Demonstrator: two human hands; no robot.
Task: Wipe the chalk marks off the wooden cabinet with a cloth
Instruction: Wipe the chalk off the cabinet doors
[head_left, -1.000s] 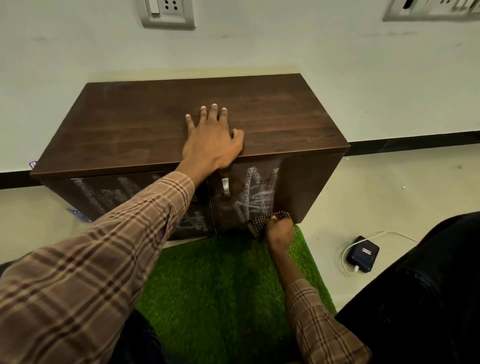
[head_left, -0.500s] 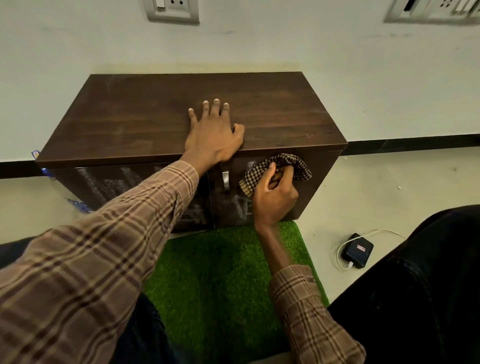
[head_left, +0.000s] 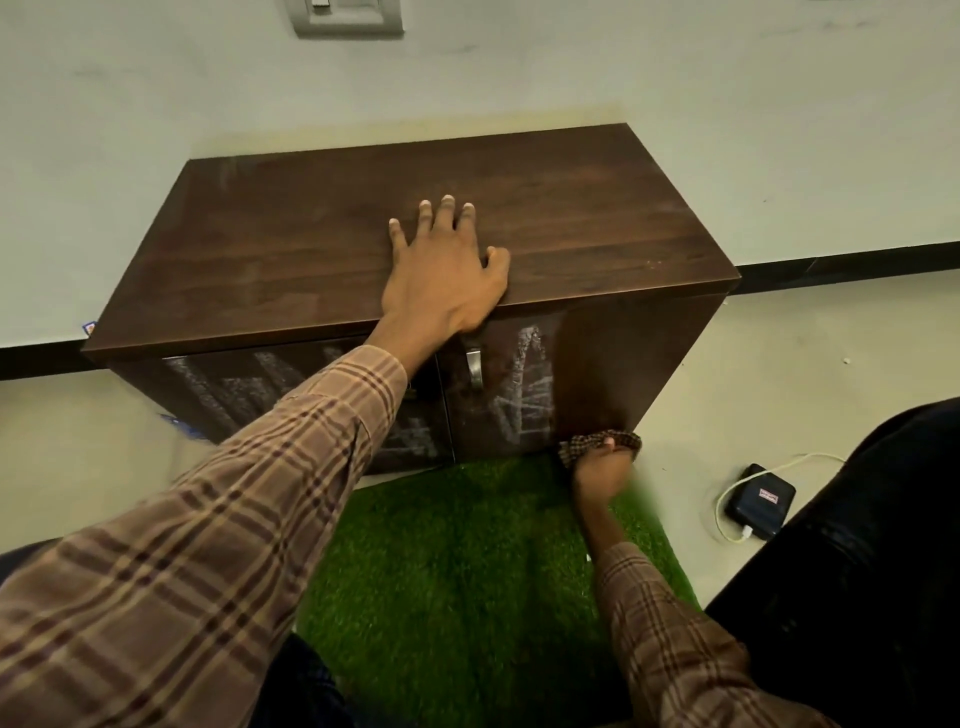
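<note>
Cabinet wiping: hazards and count

Hazards, judged: chalk on the left door (head_left: 249, 384) lay partly behind the plaid sleeve (head_left: 218, 519) and could be missed. Chalk marks on the right door (head_left: 524, 384) were dense, so one dry pass might smear rather than lift them. The cloth (head_left: 597, 444) sat bunched at the door's lower right corner, touching the green mat (head_left: 467, 571), and could snag there or pick up fibres.

Count, left to right:
- Wooden cabinet (head_left: 311, 249), one; doors, two, both chalked.
- Left hand (head_left: 441, 280), one, fingers spread flat on the top surface, gripping nothing.
- Handle (head_left: 474, 368), one visible.
- Right hand (head_left: 602, 467), one, blurred, fingers closed round the checked cloth.
- Power bank with cable (head_left: 761, 506), one, on the floor.
</note>
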